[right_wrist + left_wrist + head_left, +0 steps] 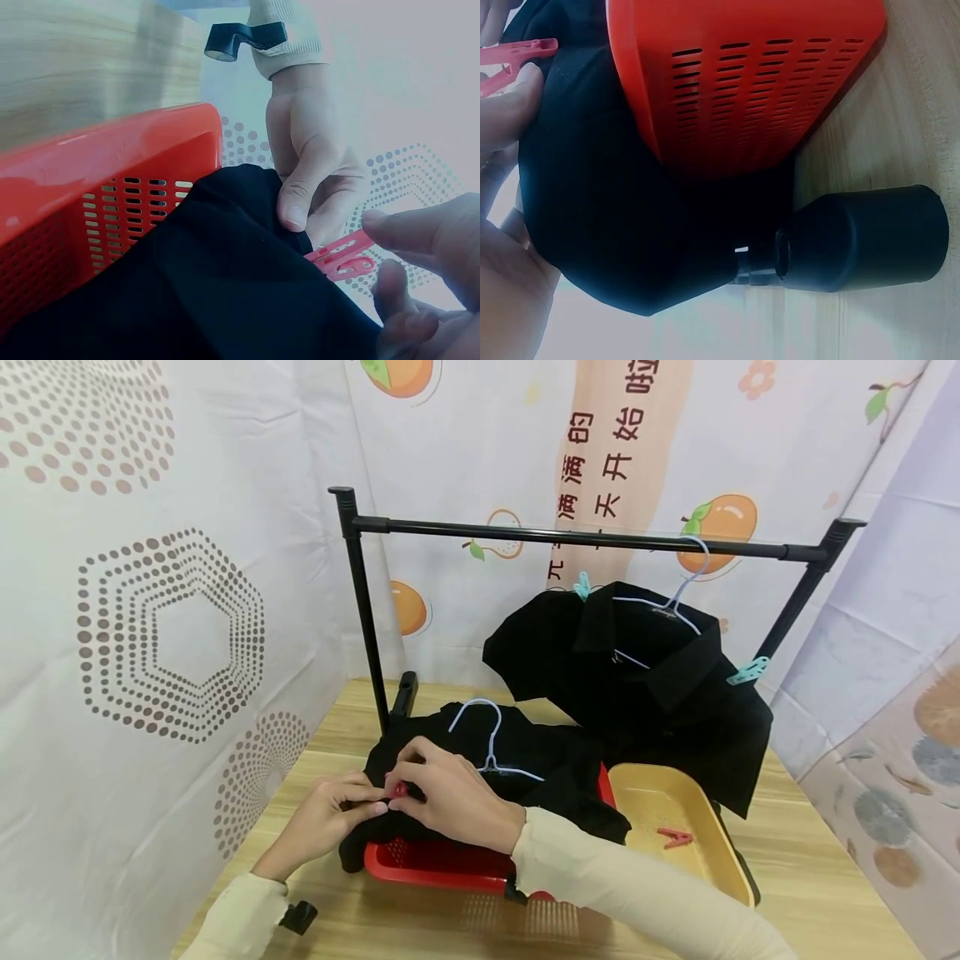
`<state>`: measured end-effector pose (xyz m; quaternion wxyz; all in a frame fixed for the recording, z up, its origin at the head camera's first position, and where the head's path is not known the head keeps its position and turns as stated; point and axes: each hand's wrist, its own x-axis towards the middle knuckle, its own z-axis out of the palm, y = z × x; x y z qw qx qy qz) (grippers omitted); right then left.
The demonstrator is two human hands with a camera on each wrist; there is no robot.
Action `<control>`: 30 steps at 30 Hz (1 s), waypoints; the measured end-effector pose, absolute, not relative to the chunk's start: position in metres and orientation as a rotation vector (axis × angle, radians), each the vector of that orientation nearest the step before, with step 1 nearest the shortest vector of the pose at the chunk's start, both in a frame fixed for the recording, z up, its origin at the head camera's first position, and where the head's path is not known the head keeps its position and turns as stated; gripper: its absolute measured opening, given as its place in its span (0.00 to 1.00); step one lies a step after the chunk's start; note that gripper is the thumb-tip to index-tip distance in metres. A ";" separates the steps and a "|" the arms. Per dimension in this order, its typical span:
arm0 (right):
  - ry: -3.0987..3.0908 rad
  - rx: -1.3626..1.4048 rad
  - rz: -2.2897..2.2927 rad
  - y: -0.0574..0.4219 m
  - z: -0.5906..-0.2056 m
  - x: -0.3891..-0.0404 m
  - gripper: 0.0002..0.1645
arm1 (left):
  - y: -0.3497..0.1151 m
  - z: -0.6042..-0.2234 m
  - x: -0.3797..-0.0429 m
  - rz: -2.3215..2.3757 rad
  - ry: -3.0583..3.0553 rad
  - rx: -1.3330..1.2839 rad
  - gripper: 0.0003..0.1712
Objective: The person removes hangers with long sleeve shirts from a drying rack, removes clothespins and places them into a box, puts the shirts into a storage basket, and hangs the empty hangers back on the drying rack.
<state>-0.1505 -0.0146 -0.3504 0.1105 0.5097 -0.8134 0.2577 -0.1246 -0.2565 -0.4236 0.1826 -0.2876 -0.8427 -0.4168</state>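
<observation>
A black shirt with a pale blue hanger in its collar lies over the red basket. At its left edge my left hand pinches the black cloth between thumb and fingers. Beside it my right hand holds a red clothespin by its handle end, between thumb and fingers. In the right wrist view the clothespin's tip meets the cloth edge near my left fingers; whether it bites the cloth I cannot tell.
Another black shirt hangs from the black rack's bar, with turquoise clothespins on its shoulders. A yellow tray holding a red clothespin stands right of the basket. A rack foot lies close to the basket's left side.
</observation>
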 end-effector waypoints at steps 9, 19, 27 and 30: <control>-2.480 1.477 0.711 -0.020 -0.351 -0.149 0.23 | -0.256 -0.424 -0.124 -1.202 -2.362 -0.835 0.10; -2.382 1.461 0.486 -0.024 -0.353 -0.147 0.15 | -0.256 -0.425 -0.124 -1.164 -2.354 -0.812 0.12; -2.292 1.464 0.465 -0.028 -0.355 -0.148 0.08 | -0.258 -0.426 -0.126 -1.178 -2.359 -0.805 0.12; -2.262 1.478 0.487 -0.029 -0.357 -0.149 0.06 | -0.259 -0.427 -0.125 -1.188 -2.360 -0.808 0.11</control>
